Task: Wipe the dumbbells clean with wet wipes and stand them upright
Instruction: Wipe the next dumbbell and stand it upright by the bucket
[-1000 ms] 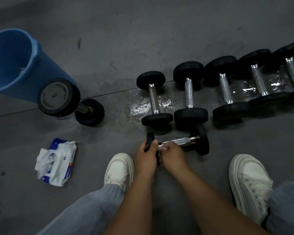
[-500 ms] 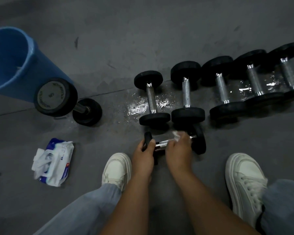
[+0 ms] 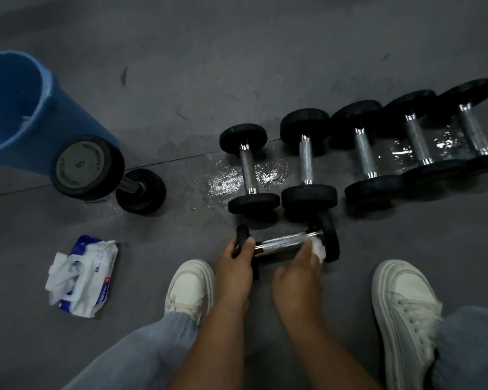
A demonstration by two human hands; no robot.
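head view: wet wipe (image 3: 319, 250) against dumbbell (image 3: 285, 241)

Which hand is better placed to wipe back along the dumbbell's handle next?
Right. The right hand holds the wipe against the dumbbell at its handle's right end; the left hand grips the left head, steadying it.

Bare floor (image 3: 237, 66) lies open beyond the row of dumbbells (image 3: 306, 161) (five, side by side); the blue bucket (image 3: 74, 128) and the wipes pack (image 3: 82, 277) crowd the left.
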